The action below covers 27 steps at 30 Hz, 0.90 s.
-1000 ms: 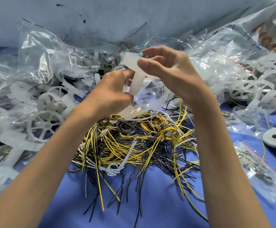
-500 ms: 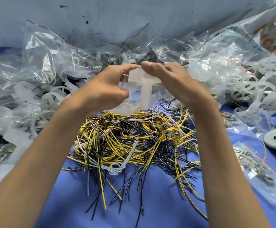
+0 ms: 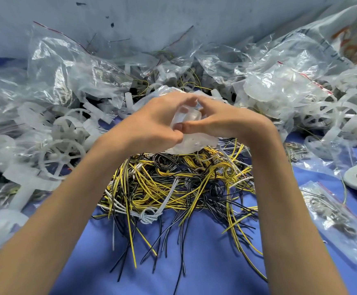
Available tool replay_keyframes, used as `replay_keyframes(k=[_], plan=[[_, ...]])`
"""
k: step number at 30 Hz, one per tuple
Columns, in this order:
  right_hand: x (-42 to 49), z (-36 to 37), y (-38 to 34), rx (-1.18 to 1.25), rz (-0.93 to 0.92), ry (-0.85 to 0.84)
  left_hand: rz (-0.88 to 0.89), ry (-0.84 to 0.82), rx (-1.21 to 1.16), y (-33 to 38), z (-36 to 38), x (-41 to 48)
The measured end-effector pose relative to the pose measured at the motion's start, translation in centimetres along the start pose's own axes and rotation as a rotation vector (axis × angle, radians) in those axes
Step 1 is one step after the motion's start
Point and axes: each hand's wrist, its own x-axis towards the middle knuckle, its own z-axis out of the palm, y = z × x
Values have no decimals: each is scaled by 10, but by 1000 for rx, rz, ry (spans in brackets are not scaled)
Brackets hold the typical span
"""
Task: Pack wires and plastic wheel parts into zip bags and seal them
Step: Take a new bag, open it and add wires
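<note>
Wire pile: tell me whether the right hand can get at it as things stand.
Probably yes: the right hand sits just above the wire pile, nothing between, though its grip is busy on the zip bag.

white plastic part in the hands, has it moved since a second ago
Yes. The left hand and right hand have lowered the white plastic part; it now sits just above the wire pile, closer than before.

Table cover [image 3: 205,267]: blue, smooth, spread under everything.
Backdrop [image 3: 173,15]: pale grey-blue sheet behind the far edge, flecked with dark marks.
White disc [image 3: 352,179]: at the right edge, black knobs on top (kind of device unclear).
Metal bits [image 3: 333,213]: small, silvery, near the right edge, just beside the disc.
Printed sack [image 3: 353,42]: far right corner, orange lettering.
</note>
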Motion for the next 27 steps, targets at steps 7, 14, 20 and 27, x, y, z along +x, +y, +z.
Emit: replay_keyframes(k=[7,14,20,27], plan=[[2,4,-3,146,36,142,2,61,56,2,0,0],[3,5,2,-103,-70,179,-50,103,97,-1,-3,0],[2,2,1,-47,-9,210,-57,146,168,-6,-4,2],[5,3,3,-235,-31,17,6,171,307,-5,3,1]])
